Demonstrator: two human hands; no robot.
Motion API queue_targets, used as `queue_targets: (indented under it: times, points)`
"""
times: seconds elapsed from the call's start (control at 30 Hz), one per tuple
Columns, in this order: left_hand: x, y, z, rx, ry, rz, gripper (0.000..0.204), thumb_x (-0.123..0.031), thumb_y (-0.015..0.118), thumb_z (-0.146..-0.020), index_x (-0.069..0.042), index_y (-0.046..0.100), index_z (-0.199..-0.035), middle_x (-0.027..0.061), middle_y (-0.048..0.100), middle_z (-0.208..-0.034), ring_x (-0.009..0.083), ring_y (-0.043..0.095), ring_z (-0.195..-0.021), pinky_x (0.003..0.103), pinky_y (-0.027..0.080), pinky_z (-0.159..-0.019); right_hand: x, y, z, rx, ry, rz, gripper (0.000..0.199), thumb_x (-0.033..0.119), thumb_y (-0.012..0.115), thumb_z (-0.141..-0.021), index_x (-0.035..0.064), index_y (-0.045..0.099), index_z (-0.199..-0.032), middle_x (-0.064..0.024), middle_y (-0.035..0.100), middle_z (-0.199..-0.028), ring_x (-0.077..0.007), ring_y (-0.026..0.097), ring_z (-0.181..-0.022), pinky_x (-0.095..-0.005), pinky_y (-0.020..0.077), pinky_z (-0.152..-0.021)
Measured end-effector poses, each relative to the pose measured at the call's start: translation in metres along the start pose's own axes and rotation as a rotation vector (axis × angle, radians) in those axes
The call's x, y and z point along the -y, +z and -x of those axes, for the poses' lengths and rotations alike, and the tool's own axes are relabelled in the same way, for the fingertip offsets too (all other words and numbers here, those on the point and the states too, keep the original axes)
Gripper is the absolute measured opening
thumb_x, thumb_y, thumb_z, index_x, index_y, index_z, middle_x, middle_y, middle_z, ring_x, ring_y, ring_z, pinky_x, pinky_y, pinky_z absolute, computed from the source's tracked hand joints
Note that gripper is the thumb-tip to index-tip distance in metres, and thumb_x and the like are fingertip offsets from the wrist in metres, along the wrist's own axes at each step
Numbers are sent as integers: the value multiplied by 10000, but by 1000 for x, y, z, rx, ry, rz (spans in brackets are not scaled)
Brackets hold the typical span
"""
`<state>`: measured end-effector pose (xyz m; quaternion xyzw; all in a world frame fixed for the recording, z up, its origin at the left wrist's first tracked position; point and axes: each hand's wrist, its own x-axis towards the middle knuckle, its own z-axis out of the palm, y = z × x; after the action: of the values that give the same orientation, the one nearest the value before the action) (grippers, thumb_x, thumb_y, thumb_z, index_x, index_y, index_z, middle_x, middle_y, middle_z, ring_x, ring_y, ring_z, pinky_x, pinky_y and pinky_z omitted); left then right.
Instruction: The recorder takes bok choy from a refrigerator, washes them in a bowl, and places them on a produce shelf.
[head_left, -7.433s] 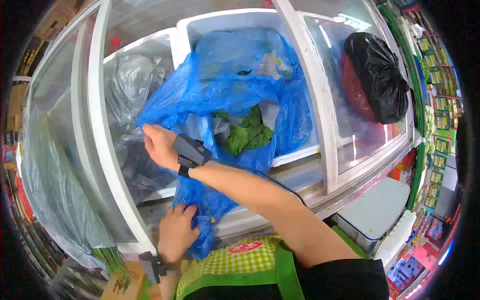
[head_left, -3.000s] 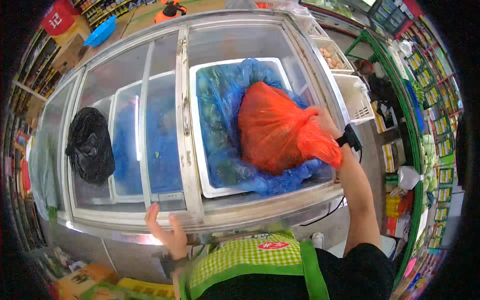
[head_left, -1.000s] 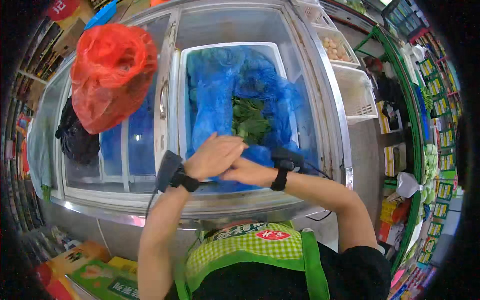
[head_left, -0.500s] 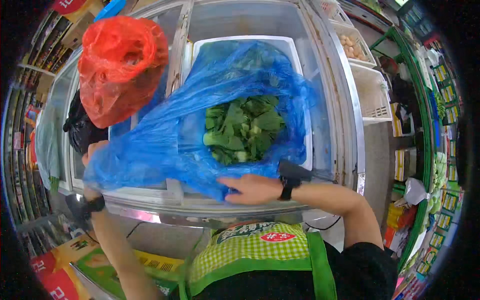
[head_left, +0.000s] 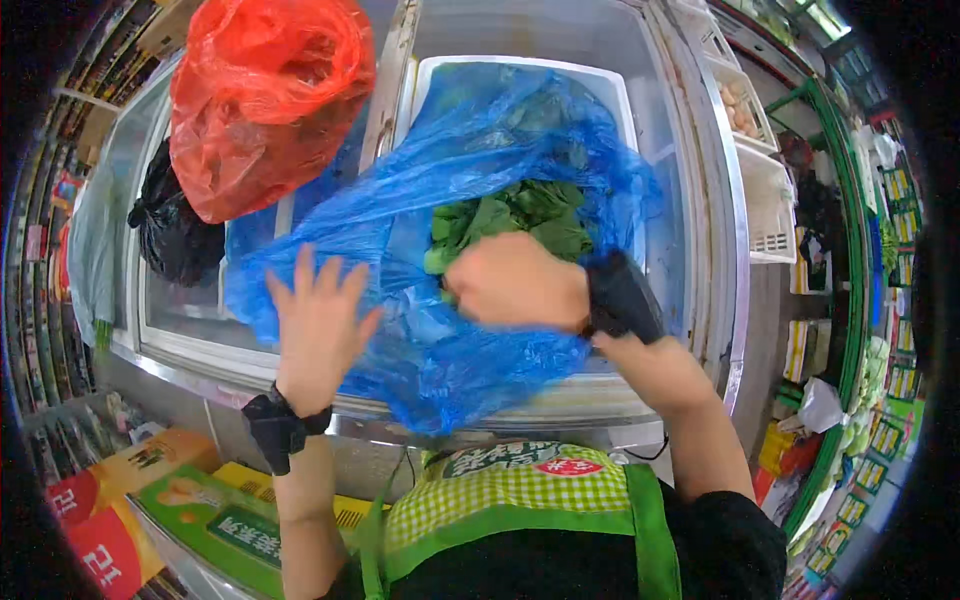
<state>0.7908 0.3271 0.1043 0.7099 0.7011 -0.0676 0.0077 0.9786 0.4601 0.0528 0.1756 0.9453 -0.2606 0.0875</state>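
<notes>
Centrally, leafy greens are lying inside the blue plastic bag, peeking out above the right hand — blurred, its grip impossible to tell — while the left hand, fingers spread, is overlapping the bag left of centre.

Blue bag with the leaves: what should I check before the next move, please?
1. Blue bag open: ok, leafy greens show inside.
2. Left hand touching the bag: cannot tell; it is over it, fingers spread.
3. Right hand has a grip: cannot tell, blurred.
4. Greens fully in view: not ok, the right hand covers some.
5. Red bag off the greens: ok, it sits to their left.
</notes>
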Motion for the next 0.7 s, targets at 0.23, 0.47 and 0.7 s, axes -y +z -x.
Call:
queue_targets:
  times: [0.23, 0.47, 0.7]
  points:
    - [30, 23, 20, -33, -168, -26, 503, -274, 707, -734, -187, 545, -1202, 80, 437, -1322, 341, 304, -1300, 700, 165, -994, -159, 8, -120, 120, 330, -550, 374, 287, 564, -762, 30, 651, -1019, -135, 662, -873, -221, 638, -795, -392, 518, -572]
    - [44, 47, 20, -30, -296, 259, 502, -180, 687, -729, -189, 550, -1212, 76, 422, -1354, 315, 307, -1312, 691, 182, -996, -217, -115, -235, -430, 136, 33, 276, 204, 557, -754, -49, 605, -850, -239, 621, -862, -365, 611, -773, -464, 485, -657]
    - [62, 54, 27, -125, -318, 494, 449, -218, 710, -726, -161, 601, -1159, 55, 469, -1331, 312, 323, -1313, 633, 151, -1043, -207, -166, -191, 11, 620, -76, 200, 161, 507, -771, 2, 626, -789, -171, 664, -729, -263, 672, -652, -398, 561, -537]
